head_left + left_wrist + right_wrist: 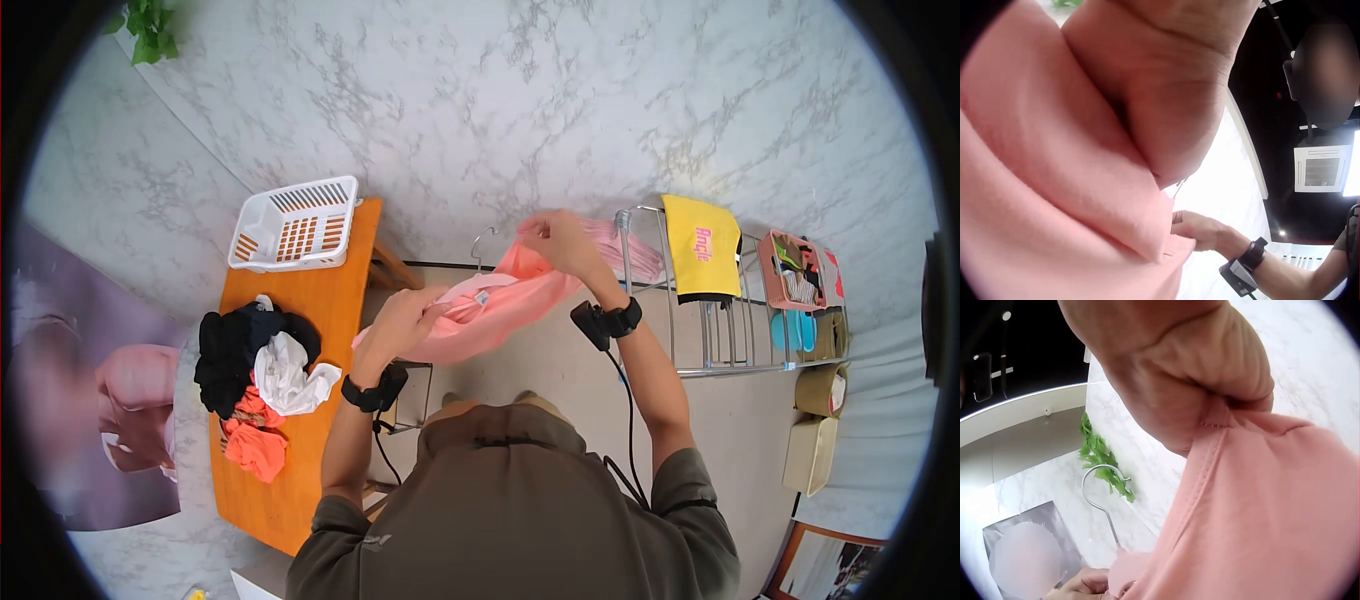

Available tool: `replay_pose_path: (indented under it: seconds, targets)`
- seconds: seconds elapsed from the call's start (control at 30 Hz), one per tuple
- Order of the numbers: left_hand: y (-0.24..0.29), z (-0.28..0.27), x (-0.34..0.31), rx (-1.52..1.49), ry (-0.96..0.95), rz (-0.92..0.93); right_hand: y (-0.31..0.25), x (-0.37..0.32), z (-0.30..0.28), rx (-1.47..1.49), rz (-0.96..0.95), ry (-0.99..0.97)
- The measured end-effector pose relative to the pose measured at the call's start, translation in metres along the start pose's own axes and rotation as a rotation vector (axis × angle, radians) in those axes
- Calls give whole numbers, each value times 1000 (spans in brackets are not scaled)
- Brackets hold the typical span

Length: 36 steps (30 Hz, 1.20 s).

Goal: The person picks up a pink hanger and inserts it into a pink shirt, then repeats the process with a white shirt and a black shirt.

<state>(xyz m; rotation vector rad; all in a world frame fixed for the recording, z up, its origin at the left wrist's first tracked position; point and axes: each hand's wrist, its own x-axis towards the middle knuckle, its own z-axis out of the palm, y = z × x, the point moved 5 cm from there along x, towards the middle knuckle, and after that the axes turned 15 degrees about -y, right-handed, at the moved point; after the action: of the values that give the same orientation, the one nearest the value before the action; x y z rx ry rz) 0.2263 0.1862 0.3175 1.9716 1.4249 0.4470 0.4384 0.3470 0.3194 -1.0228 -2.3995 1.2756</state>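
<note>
A pink garment (500, 310) stretches between both hands, held out in front of the body. The left hand (402, 318) grips its near left part; in the left wrist view the cloth (1060, 162) lies folded against that hand (1166, 81). At the garment's far right edge the right hand (562, 245) pinches the fabric, and in the right wrist view this hand (1191, 375) is curled round a stitched edge. A metal hanger hook (481, 238) rises beside the garment; the right wrist view shows the hook (1105, 506) coming out at the collar.
An orange table (340, 310) at the left bears a white basket (298, 225) and a pile of clothes (262, 350). Right of the hands stands a metal rack (700, 370) with a striped pink garment (630, 250), a yellow cloth (703, 245) and a pink basket (775, 272).
</note>
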Motion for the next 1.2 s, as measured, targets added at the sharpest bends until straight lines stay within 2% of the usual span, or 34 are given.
replay_pose_path:
  seconds: [0.1, 0.2, 0.27, 0.3, 0.37, 0.4, 0.47, 0.5, 0.6, 0.67, 0.77, 1.0, 1.07, 1.2]
  targets:
    - [-4, -1, -1, -83, 10, -11, -6, -9, 11, -16, -55, -46]
    - [-5, -10, -8, -124, 50, -12, -5, -25, 16, 153, -143, -74]
    - [-10, -14, -13, -120, 49, -40, 13, -41, 3, 534, -241, 238]
    - [-12, -18, -15, -162, 84, -10, 20, -47, -1, 535, -243, 229]
    - [-14, -22, -19, -199, 117, 18, 27, -60, -9, 241, -231, 297]
    - [-14, -25, -19, -208, 132, 25, 24, -64, -6, 245, -232, 299]
    - [-15, -25, -19, -216, 137, 39, 19, -70, 9, 45, -42, 82]
    - [-17, -26, -18, -221, 141, 41, 16, -74, 11, 45, -38, 89]
    - [-16, -26, -17, -240, 168, 66, 1, -77, 13, 157, -93, 141]
    - [-15, -28, -18, -254, 190, 84, -22, -79, 11, -88, -212, 179]
    - [-14, -24, -14, -222, 108, 48, -37, -73, 14, -85, -320, 123]
    - [-3, -17, -10, -190, 104, 42, -32, -70, 23, 39, -242, 143]
    - [-1, -15, -10, -186, 88, 31, -34, -68, 26, 68, -271, 39]
    - [-6, -11, -8, -159, 24, -31, -30, -68, 26, 16, -295, 36]
